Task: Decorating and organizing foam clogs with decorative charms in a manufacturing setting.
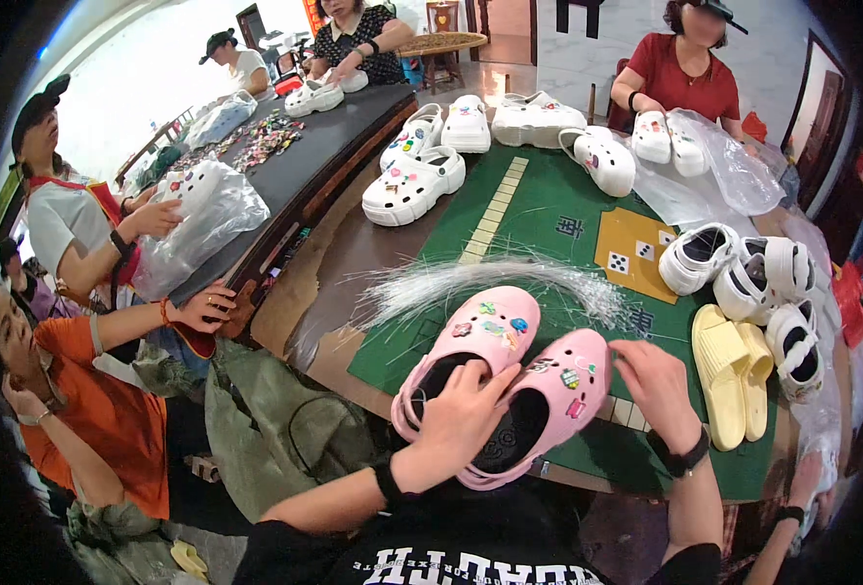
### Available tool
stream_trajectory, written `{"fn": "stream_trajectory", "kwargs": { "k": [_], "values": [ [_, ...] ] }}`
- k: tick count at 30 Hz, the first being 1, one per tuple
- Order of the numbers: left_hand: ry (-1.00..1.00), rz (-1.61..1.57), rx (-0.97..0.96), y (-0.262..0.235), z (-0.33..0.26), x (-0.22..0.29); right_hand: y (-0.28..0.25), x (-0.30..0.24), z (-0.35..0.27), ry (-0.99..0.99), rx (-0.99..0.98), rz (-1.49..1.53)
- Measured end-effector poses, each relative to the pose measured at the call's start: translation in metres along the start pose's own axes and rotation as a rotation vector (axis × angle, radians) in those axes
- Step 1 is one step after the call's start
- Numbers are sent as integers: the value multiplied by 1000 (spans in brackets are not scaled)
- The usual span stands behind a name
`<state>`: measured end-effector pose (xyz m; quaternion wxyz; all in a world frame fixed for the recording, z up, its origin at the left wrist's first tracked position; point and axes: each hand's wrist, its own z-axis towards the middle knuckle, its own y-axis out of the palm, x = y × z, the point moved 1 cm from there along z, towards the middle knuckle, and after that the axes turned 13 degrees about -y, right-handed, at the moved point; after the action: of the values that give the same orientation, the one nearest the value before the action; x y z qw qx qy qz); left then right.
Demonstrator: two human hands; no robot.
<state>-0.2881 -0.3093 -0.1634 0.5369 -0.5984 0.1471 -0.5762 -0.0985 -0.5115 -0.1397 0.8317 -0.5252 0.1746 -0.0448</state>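
Observation:
A pair of pink clogs with colourful charms lies side by side in front of me, the left clog (485, 336) and the right clog (568, 395) with toes pointing away. My left hand (456, 419) grips the pair where their inner sides meet, fingers reaching into the openings. My right hand (658, 390) is just right of the right clog's toe, fingers loosely curved and apart; nothing shows between them. Beyond the clogs spreads a bundle of thin clear plastic strands (500, 283). Both clogs' back straps are partly in view near my body.
White clogs (414, 185) line the green table's (539, 224) far side; white shoes (700, 258) and yellow slides (729, 375) stand at right. Across sits a person in red (680, 73) with white clogs and plastic bags. Other people work along the dark table (324, 127) at left.

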Motion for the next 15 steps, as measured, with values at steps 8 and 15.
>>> {"fn": "stream_trajectory", "kwargs": {
  "k": [8, 15],
  "values": [
    [27, 16, 123, 22, 2, 9, 17, -57, 132, -431, 20, -12],
    [-19, 25, 79, 35, 0, -1, 151, -117, 216, -952, -589, -130]
  ]
}}
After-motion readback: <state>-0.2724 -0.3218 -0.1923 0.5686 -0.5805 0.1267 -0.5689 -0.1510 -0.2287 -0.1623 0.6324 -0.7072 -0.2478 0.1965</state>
